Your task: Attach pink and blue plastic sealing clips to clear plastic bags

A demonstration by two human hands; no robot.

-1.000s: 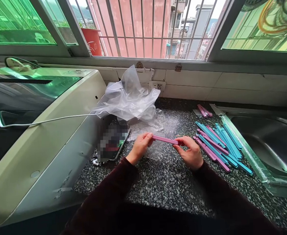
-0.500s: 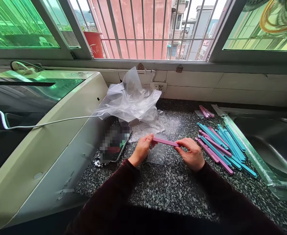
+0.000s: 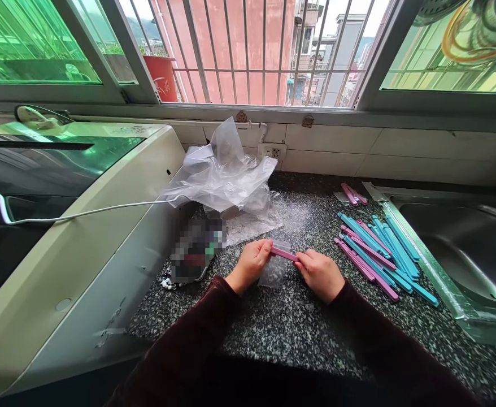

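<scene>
A slim pink plastic bag clip (image 3: 284, 254) is stretched between my two hands above the counter. My left hand (image 3: 251, 262) pinches its left end between thumb and fingers. At the other end, my right hand (image 3: 321, 274) is closed around it, covering that tip. Below the clip, a small clear plastic bag (image 3: 272, 274) is partly hidden by my left hand; whether the clip touches it, I cannot tell. To the right of my right hand lies a loose pile of blue and pink bag clips (image 3: 386, 254).
Crumpled clear plastic bags (image 3: 231, 175) lie behind my left hand, near a phone (image 3: 197, 251) that is blurred out. Right of the pile is a steel sink (image 3: 451, 237). Further back lie small pink clips (image 3: 353, 194). A cream-coloured machine (image 3: 138, 186) with a white cable stands at left.
My right hand has moved slightly left and turned more palm-down, closer to my left hand. Less of the pink bag clip shows between them. The view has shifted slightly.
</scene>
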